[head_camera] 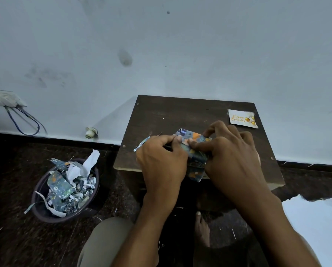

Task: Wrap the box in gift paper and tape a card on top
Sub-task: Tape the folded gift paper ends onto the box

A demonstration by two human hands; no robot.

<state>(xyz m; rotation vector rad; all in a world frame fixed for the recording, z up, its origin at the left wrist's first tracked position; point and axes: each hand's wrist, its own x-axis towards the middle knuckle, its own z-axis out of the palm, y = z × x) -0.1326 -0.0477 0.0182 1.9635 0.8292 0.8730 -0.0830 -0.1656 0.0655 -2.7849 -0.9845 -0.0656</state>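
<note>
A small box wrapped in blue-grey and orange patterned gift paper lies near the front of a dark wooden table. My left hand covers its left side and pinches the paper with thumb and forefinger. My right hand grips the box's right side, its fingers curled over the top and pressing the paper fold. A strip of paper sticks out to the left of my left hand. A white "Happy Birthday" card lies at the table's back right corner. No tape shows.
A dark round bin full of gift-paper scraps stands on the floor at the left. The wall is right behind the table, with a socket and cables at far left. My knee and bare foot are below the table.
</note>
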